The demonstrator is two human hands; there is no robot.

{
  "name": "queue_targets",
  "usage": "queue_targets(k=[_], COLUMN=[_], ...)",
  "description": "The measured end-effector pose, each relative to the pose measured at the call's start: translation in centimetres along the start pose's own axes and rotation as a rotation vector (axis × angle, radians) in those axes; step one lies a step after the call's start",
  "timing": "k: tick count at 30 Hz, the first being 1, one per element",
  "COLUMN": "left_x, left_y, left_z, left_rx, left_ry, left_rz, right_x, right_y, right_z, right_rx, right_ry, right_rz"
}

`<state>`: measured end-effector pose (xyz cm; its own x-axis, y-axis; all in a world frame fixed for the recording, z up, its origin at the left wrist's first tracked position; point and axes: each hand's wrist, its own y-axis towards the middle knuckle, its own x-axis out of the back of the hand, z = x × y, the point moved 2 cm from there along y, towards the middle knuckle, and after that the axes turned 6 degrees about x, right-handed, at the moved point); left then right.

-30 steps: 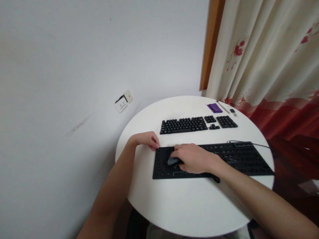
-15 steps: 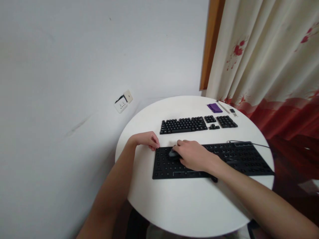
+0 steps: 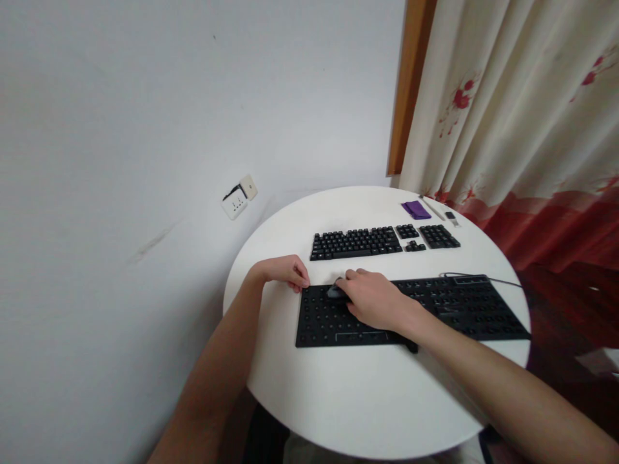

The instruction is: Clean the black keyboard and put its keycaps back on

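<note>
A black keyboard base [image 3: 319, 322] with its keycaps off lies across the white round table. At its far left corner is my left hand [image 3: 290, 272], closed, its fingertips pinching the edge. My right hand [image 3: 372, 298] is wrapped over a dark brush, palm down, above the left half of the base. The brush's grey head [image 3: 335, 292] shows beyond the fingers, touching the key posts, and a black handle end [image 3: 411, 346] sticks out under the wrist. The middle of the brush is hidden by the hand.
Removed black keycaps [image 3: 355, 243] lie in keyboard order behind the base. Farther back right are a folded purple cloth [image 3: 416, 209], a thin light stick-like tool [image 3: 434, 208] and a small dark-and-light object [image 3: 451, 218]. A cable [image 3: 498, 281] runs off the right side of the table [image 3: 358, 399].
My right hand and the brush have shifted very slightly to the left and away from me. My left hand stays at the corner of the base.
</note>
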<state>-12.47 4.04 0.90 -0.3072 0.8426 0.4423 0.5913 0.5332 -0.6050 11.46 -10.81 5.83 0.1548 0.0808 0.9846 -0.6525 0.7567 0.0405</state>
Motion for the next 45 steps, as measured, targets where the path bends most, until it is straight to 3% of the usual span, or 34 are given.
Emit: queue_targets(k=[4,6,8,10,12,14,16,20,22,24,27,29,31,34,38,40,42,45], left_x=[0.0,0.0,-0.1,-0.1,-0.1,-0.1,0.0,0.0,0.0,0.0,-0.1,-0.1,-0.1,0.0,0.1,0.1,0.0,0.0], left_y=[0.0,0.0,0.0,0.0,0.0,-0.1,-0.1,-0.2,-0.1,-0.1,0.0,0.0,-0.1,0.0,0.0,0.0,0.0,0.0], left_z=[0.0,0.0,0.0,0.0,-0.1,-0.2,-0.3,-0.3,-0.3,-0.2,-0.1,-0.2,-0.2,-0.1,0.0,0.0,0.0,-0.1], left_rx=[-0.005,0.001,-0.001,-0.005,-0.005,-0.001,0.002,0.006,0.0,-0.006,-0.013,-0.009,0.003,0.01,0.0,0.004,0.003,-0.002], left_ry=[0.015,0.014,0.018,0.019,0.012,0.007,0.006,0.001,0.008,0.013,-0.007,-0.015,-0.011,0.005,0.019,0.01,0.005,0.009], left_rz=[-0.002,-0.01,-0.007,-0.001,0.0,-0.001,-0.001,0.001,0.002,0.002,0.012,0.014,0.008,0.001,0.004,0.008,0.012,0.01], right_x=[0.1,0.6,1.0,1.2,0.9,0.6,0.3,0.6,1.2,1.7,1.8,1.3,0.6,0.0,0.3,0.7,1.0,0.9], right_y=[-0.4,-0.6,-0.5,-0.3,-0.1,-0.1,-0.2,-0.8,-1.1,-1.0,-0.5,-0.2,0.1,0.2,-0.4,-0.6,-0.6,-0.1], right_z=[2.1,2.4,1.8,0.7,-0.1,-0.2,0.5,2.3,2.4,1.7,-0.1,-1.1,-1.3,-0.3,1.6,1.7,0.9,-1.2], right_rx=[0.28,0.331,0.254,0.076,-0.088,-0.141,-0.055,0.292,0.359,0.298,0.066,-0.085,-0.124,0.038,0.358,0.405,0.316,0.04], right_ry=[0.152,0.224,0.217,0.142,0.05,-0.016,-0.017,0.197,0.295,0.317,0.23,0.128,0.05,0.053,0.256,0.322,0.305,0.167], right_rz=[0.051,0.053,0.005,-0.044,-0.043,-0.025,-0.005,0.106,0.105,0.026,-0.108,-0.135,-0.109,-0.048,0.072,0.082,0.025,-0.053])
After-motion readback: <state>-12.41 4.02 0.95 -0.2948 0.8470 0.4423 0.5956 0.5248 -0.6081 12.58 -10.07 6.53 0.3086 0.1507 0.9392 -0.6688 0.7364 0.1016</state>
